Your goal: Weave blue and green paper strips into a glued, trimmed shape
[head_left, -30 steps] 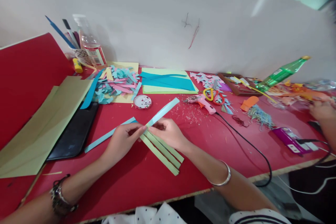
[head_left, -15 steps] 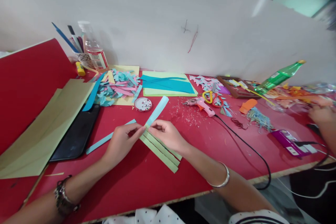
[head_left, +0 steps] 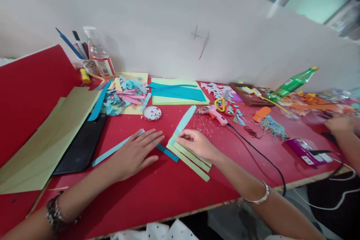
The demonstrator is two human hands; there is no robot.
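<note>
My left hand (head_left: 137,153) lies flat with its fingers spread over the red table (head_left: 152,198). Partly covered by it are a light blue paper strip (head_left: 111,153) and a darker blue strip (head_left: 169,153). My right hand (head_left: 195,144) pinches the top corner of several pale green paper strips (head_left: 191,163), between thumb and fingers. A pale blue strip (head_left: 186,118) crosses the green ones at that end and points up to the right. How the strips join under my fingers is hidden.
Beyond my hands are a small round lid (head_left: 152,113), a pink glue gun (head_left: 215,114) with its cord, scissors (head_left: 221,105) and paper scraps (head_left: 123,95). A black tablet-like slab (head_left: 81,150) lies left. Another person's hand (head_left: 340,123) is at far right.
My left hand has let go of the strips, opened and lowered onto the table. My right hand has carried the green and pale blue strips rightward. A darker blue strip now shows.
</note>
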